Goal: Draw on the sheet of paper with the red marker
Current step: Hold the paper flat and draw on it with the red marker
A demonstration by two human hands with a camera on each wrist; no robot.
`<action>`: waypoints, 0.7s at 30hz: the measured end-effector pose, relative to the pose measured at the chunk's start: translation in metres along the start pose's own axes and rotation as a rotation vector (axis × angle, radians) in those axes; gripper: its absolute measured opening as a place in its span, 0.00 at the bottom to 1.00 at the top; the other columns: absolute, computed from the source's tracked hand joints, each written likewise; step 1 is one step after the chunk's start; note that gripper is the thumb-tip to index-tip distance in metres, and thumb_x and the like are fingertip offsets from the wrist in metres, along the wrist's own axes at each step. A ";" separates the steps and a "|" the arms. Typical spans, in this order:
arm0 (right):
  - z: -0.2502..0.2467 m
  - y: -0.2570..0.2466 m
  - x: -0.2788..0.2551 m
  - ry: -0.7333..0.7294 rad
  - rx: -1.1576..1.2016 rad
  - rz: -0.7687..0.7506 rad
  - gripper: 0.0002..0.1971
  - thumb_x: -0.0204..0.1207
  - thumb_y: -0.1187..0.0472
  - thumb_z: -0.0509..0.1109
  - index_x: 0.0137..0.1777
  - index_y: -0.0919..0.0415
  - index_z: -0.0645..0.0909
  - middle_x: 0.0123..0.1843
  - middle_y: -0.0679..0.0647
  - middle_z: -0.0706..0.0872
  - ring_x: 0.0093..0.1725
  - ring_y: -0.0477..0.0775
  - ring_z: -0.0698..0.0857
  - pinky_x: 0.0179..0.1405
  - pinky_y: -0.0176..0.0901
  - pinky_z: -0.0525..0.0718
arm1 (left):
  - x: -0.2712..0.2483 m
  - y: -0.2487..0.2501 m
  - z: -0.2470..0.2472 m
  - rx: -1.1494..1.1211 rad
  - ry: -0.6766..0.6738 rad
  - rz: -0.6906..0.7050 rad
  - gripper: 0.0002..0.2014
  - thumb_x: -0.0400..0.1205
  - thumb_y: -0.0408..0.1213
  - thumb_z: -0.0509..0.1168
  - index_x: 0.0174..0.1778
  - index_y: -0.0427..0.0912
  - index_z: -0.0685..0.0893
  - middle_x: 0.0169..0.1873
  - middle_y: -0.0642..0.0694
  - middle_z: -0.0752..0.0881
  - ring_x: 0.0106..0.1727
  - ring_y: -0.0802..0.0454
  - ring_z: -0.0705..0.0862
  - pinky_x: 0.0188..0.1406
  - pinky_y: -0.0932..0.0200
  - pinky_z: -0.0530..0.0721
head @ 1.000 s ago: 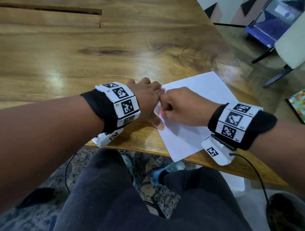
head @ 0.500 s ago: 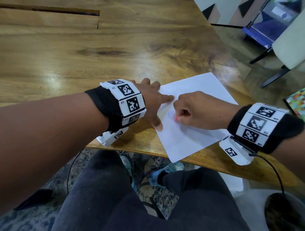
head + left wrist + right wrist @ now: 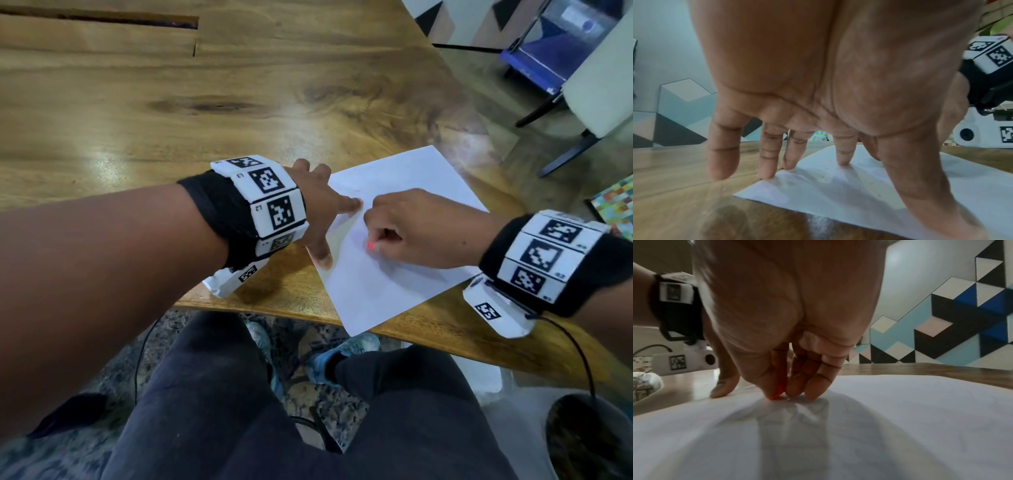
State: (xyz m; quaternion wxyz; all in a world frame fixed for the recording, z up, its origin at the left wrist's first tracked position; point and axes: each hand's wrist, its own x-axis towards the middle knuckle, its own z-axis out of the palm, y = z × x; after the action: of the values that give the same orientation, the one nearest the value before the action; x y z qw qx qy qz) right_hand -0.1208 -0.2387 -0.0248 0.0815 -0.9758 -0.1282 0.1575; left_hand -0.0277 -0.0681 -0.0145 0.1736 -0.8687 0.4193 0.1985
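A white sheet of paper [image 3: 404, 270] lies near the front edge of the wooden table [image 3: 205, 102]. My left hand [image 3: 322, 212] is spread flat, its fingertips [image 3: 843, 162] and thumb pressing the sheet's left edge [image 3: 818, 191]. My right hand [image 3: 404, 229] rests on the paper with fingers curled round the red marker [image 3: 371, 245]; only the marker's red tip [image 3: 777, 395] shows between thumb and fingers, touching the paper [image 3: 859, 426]. A faint red mark [image 3: 358, 189] sits near the sheet's far left edge.
The table edge curves just in front of my knees. A white chair [image 3: 603, 89] and a blue box [image 3: 548, 51] stand on the floor at the right. A patterned wall [image 3: 951, 321] rises beyond the table.
My right hand slid right and toward me across the paper with the marker. My left hand opened flat and now presses the sheet's left edge.
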 end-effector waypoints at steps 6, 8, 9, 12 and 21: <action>-0.013 0.026 0.037 0.142 0.038 0.193 0.07 0.77 0.58 0.68 0.37 0.50 0.77 0.42 0.47 0.83 0.47 0.55 0.82 0.47 0.51 0.82 | -0.001 0.000 0.002 0.000 0.009 -0.003 0.54 0.68 0.72 0.74 0.85 0.73 0.49 0.76 0.42 0.65 0.76 0.36 0.65 0.57 0.41 0.75; -0.015 0.028 0.038 0.143 0.055 0.221 0.08 0.77 0.59 0.68 0.37 0.50 0.77 0.43 0.48 0.84 0.48 0.56 0.82 0.47 0.51 0.83 | -0.001 0.000 0.003 0.000 0.016 -0.009 0.53 0.68 0.72 0.74 0.85 0.73 0.50 0.75 0.42 0.66 0.76 0.36 0.66 0.51 0.43 0.71; -0.014 0.025 0.034 0.142 0.047 0.207 0.07 0.77 0.58 0.68 0.38 0.51 0.78 0.43 0.48 0.84 0.48 0.56 0.82 0.48 0.52 0.83 | 0.000 0.000 0.003 0.000 0.019 -0.009 0.53 0.67 0.72 0.74 0.84 0.73 0.50 0.75 0.42 0.66 0.76 0.36 0.66 0.50 0.43 0.70; -0.007 0.006 0.016 0.099 0.056 0.092 0.05 0.76 0.57 0.68 0.39 0.51 0.80 0.42 0.48 0.83 0.46 0.54 0.82 0.49 0.53 0.82 | 0.000 -0.001 0.003 -0.014 0.022 -0.002 0.53 0.67 0.72 0.74 0.84 0.76 0.48 0.74 0.42 0.66 0.75 0.36 0.66 0.50 0.44 0.70; -0.012 0.024 0.041 0.177 0.038 0.222 0.05 0.76 0.59 0.67 0.38 0.52 0.78 0.39 0.46 0.82 0.45 0.56 0.83 0.40 0.47 0.80 | 0.000 -0.004 0.007 -0.023 0.031 -0.020 0.56 0.65 0.74 0.73 0.85 0.73 0.48 0.77 0.43 0.65 0.77 0.37 0.65 0.60 0.38 0.77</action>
State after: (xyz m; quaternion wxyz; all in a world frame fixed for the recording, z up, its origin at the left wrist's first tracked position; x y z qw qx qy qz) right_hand -0.0741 -0.2516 -0.0299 0.0932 -0.9923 -0.0089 0.0814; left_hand -0.0263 -0.0624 -0.0196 0.1592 -0.8778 0.4110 0.1878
